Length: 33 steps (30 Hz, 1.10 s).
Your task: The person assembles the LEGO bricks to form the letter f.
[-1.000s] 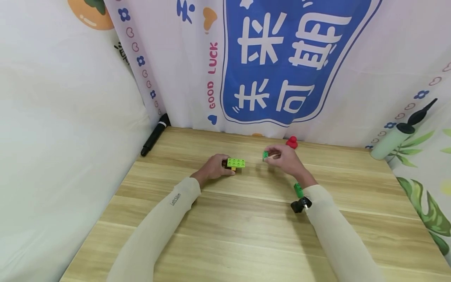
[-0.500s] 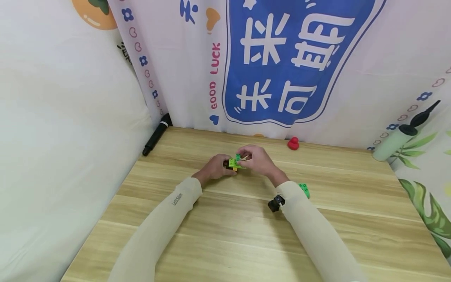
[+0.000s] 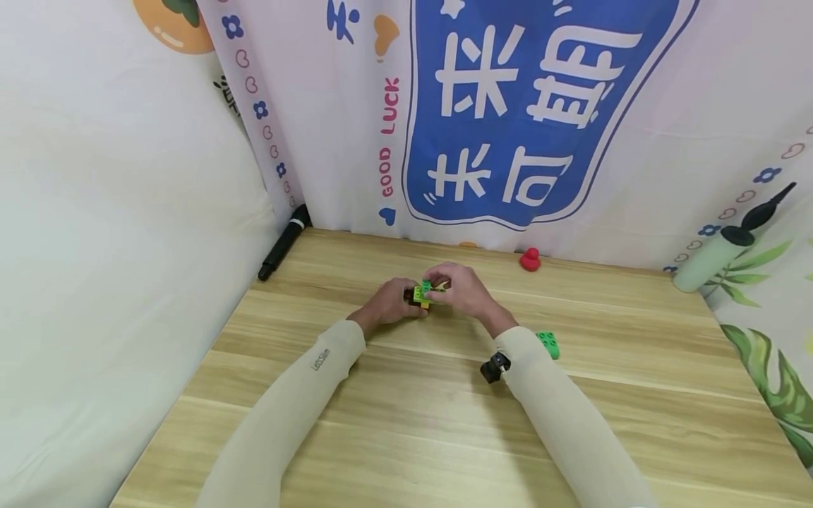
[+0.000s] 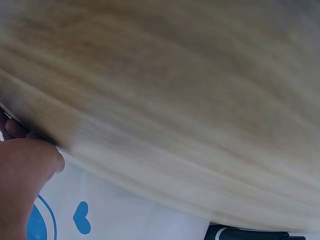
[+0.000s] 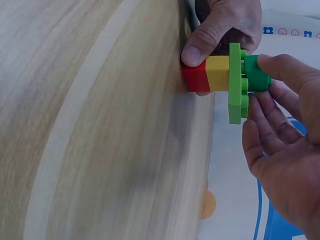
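Observation:
A small stack of toy building blocks stands on the table, seen best in the right wrist view. It has a red block (image 5: 196, 79) at the bottom, a yellow block (image 5: 218, 73) on that, and a lime-green plate (image 5: 234, 102) across the top. My left hand (image 3: 389, 300) grips the red block, thumb on its near side. With thumb and fingers my right hand (image 3: 466, 289) pinches a dark green block (image 5: 256, 75) against the plate's studs. Whether that block is fully seated, I cannot tell. In the left wrist view only part of the left hand (image 4: 27, 162) shows.
Another green block (image 3: 548, 344) lies beside the right forearm on the wooden table (image 3: 406, 423). A small red knobbed piece (image 3: 530, 259) sits near the back edge. A black pen-like object (image 3: 283, 243) is at the back left corner, a pale green cylinder (image 3: 713, 259) at the right.
My right hand has moved left, carrying the dark green block from beside the stack onto the lime-green plate. The left hand has stayed at the stack.

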Each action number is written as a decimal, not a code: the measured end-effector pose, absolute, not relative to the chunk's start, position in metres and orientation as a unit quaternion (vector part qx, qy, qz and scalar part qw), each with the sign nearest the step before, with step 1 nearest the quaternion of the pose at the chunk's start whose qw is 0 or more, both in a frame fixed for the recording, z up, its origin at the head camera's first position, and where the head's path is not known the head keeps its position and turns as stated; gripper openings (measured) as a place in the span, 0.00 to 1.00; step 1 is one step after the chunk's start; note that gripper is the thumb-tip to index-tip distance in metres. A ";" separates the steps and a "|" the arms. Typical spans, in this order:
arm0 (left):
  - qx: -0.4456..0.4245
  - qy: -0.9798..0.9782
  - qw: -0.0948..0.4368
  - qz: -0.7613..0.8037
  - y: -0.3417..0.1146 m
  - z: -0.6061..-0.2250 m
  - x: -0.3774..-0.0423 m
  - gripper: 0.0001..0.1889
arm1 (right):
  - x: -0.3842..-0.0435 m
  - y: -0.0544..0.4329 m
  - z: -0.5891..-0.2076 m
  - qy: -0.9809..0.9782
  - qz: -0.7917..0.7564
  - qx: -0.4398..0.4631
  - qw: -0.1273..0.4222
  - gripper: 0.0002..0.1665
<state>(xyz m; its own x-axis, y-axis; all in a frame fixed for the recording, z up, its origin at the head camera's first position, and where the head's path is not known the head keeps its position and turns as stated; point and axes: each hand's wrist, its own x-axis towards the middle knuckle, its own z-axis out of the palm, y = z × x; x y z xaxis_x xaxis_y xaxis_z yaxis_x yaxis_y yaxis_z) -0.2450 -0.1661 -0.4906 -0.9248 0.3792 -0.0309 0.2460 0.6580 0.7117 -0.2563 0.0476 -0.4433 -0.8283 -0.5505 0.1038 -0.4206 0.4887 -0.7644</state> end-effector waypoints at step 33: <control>0.167 0.906 0.087 0.379 -0.168 -0.491 -0.242 0.14 | -0.254 0.048 -0.445 0.872 -0.413 -0.255 0.069 0.22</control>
<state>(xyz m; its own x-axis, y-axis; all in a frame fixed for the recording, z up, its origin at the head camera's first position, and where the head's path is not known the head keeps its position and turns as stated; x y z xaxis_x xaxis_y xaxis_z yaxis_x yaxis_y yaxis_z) -0.2421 -0.1676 -0.4910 -0.9293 0.3679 -0.0314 0.2361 0.6575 0.7155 -0.2537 0.0481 -0.4446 -0.8606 -0.5013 0.0901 -0.3873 0.5290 -0.7551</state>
